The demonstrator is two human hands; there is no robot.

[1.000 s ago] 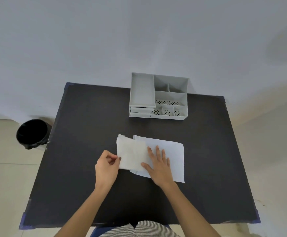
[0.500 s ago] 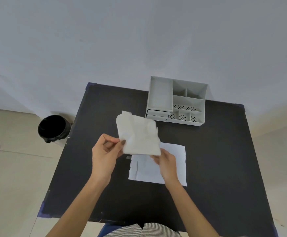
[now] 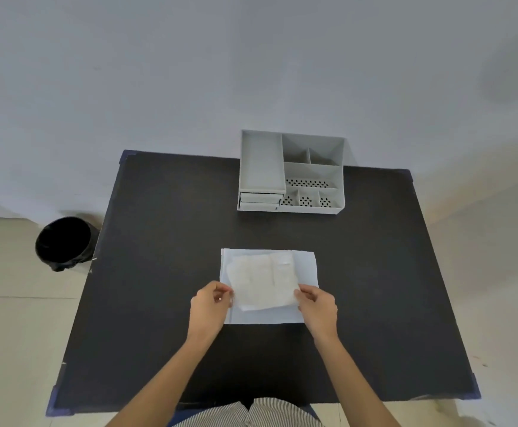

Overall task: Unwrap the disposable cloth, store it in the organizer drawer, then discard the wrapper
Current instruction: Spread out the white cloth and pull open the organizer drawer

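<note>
Head view shows the left hand (image 3: 210, 306) and right hand (image 3: 316, 305) each pinching a near corner of the white cloth (image 3: 262, 283). It is held just over the pale blue wrapper (image 3: 305, 263), which lies flat on the black tabletop (image 3: 159, 241). The cloth looks thin, soft and crinkly. Unwrapping seems done. Next, the cloth likely needs folding small, and a drawer (image 3: 260, 198) of the grey organizer (image 3: 334, 174) must be pulled open.

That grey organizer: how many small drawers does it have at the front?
2, as far as shows. Both sit on the organizer's front left, under the long tray: the upper drawer and the lower drawer directly beneath. Both look shut. More may be hidden at this angle.
</note>
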